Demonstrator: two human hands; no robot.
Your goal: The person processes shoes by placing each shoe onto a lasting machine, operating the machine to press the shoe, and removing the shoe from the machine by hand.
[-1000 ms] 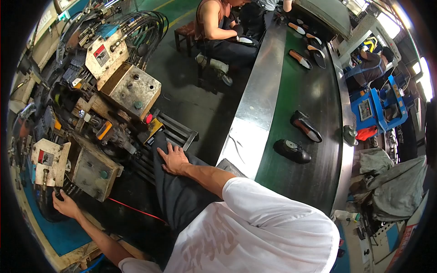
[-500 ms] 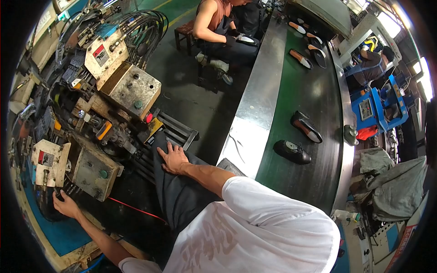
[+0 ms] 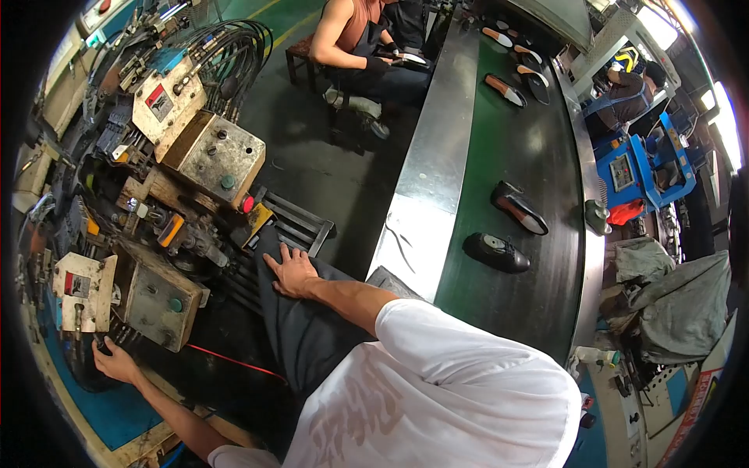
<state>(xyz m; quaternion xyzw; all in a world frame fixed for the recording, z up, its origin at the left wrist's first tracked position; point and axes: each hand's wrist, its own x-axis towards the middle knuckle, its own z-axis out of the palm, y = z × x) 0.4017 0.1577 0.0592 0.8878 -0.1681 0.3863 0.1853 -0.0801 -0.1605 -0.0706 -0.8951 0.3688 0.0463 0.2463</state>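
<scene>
My left hand (image 3: 117,364) is at the lower left of the machine, thumb and fingers closed around a small black knob (image 3: 101,344) below a worn white valve block (image 3: 84,292). Dark hoses hang beside it, and its finger pads are partly hidden. My right hand (image 3: 292,273) lies flat with fingers spread on my dark-trousered knee (image 3: 308,316), holding nothing. Just left of the left hand's wrist side stands a grimy control box (image 3: 162,304) with a green button. Beyond the right hand, a second control box (image 3: 220,156) carries a red button on its corner.
To my right runs a conveyor (image 3: 538,288) with a metal edge. Two black shoes, a near one (image 3: 496,253) and a far one (image 3: 519,207), lie on it, with several more farther up. A seated co-worker (image 3: 343,47) holds a shoe; another person (image 3: 620,97) stands beyond the belt.
My view has shifted slightly, so the conveyor and co-worker sit a little farther left. My left hand stays at the knob and my right hand stays on my knee.
</scene>
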